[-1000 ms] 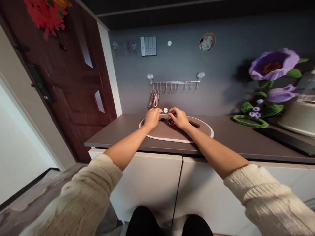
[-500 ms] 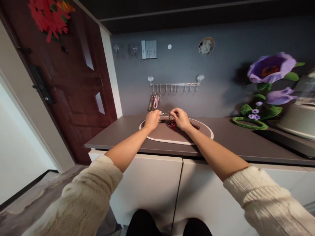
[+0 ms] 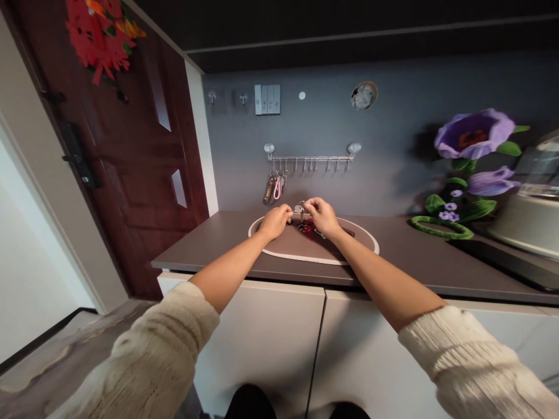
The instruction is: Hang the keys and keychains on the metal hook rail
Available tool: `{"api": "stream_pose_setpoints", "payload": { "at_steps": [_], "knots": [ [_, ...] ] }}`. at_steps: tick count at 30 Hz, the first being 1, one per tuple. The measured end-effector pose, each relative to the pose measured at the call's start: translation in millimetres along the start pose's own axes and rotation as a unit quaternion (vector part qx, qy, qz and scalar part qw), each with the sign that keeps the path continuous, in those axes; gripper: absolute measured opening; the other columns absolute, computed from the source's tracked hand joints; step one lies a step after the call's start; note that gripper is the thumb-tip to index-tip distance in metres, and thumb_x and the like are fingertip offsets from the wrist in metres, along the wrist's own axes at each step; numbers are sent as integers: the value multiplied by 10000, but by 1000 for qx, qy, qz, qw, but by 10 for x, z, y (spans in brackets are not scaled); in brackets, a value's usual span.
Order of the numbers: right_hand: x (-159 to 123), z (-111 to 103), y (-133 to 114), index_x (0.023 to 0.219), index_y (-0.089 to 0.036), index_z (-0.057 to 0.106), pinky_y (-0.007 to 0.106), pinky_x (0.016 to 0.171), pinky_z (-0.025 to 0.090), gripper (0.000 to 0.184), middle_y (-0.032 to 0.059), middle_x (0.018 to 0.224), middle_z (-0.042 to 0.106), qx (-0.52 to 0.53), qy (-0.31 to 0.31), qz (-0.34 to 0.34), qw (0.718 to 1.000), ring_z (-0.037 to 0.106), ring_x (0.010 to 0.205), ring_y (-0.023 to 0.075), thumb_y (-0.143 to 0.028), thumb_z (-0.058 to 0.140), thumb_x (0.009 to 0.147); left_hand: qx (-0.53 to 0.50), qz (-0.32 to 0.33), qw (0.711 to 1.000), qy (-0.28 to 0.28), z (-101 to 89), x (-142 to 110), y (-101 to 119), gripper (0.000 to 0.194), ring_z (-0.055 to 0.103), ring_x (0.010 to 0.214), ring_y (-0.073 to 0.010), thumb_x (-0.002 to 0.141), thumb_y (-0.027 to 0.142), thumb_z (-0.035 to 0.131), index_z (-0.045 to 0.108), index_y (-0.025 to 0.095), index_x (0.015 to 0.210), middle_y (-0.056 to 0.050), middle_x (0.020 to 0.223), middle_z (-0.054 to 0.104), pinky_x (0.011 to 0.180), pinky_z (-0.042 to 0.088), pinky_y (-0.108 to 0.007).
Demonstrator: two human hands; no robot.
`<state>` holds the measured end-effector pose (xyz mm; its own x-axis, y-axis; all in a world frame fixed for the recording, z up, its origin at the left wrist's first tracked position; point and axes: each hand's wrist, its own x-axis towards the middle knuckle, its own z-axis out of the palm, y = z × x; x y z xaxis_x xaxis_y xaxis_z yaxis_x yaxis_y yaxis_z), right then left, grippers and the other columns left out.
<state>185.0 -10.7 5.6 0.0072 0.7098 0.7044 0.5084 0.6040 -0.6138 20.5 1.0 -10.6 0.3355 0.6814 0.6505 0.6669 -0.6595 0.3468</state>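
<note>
Over an oval brown mat point(image 3: 301, 254) with a white edge, my two hands face each other a short way apart. My right hand point(image 3: 323, 216) is closed in a pinch on a key ring, and a silver key point(image 3: 299, 209) shows between the hands. The left hand point(image 3: 276, 221) is also closed, its fingertips close to that key; I cannot tell whether it grips the key. Beneath the right hand, red and dark items point(image 3: 307, 226) lie on the mat, partly covered. A dark brown object point(image 3: 348, 231) shows behind the right wrist.
On the wall, a rail of hooks point(image 3: 312, 158) carries several key rings point(image 3: 276, 187) at its left end. A purple plush flower point(image 3: 474, 137) stands right on the dark counter point(image 3: 406, 262), near a pale round appliance point(image 3: 524, 215). A dark red door point(image 3: 144, 169) is at the left.
The view has tilted up slightly. The left hand has turned and drawn a little away from the right one, and the silver key now shows flat between them.
</note>
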Motion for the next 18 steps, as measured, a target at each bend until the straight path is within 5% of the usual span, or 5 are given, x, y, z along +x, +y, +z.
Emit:
{"api": "stream_pose_setpoints", "payload": {
  "at_steps": [7, 18],
  "knots": [
    [6, -7, 21, 749, -162, 527, 259, 650, 400, 197, 16, 704, 569, 24, -6, 12, 1000, 496, 641, 123, -349, 464, 748, 36, 33, 998, -37, 25, 2, -7, 174, 546, 777, -138, 857, 247, 385, 551, 196, 857, -11, 797, 624, 716, 386, -238],
    [136, -5, 103, 752, -167, 542, 279, 668, 422, 241, 23, 708, 583, 35, 28, 17, 999, 520, 656, 134, -400, 491, 721, 136, -60, 989, -10, 1, 8, 11, 181, 539, 925, -171, 869, 239, 373, 544, 191, 908, -57, 943, 618, 787, 382, -273]
  ]
}}
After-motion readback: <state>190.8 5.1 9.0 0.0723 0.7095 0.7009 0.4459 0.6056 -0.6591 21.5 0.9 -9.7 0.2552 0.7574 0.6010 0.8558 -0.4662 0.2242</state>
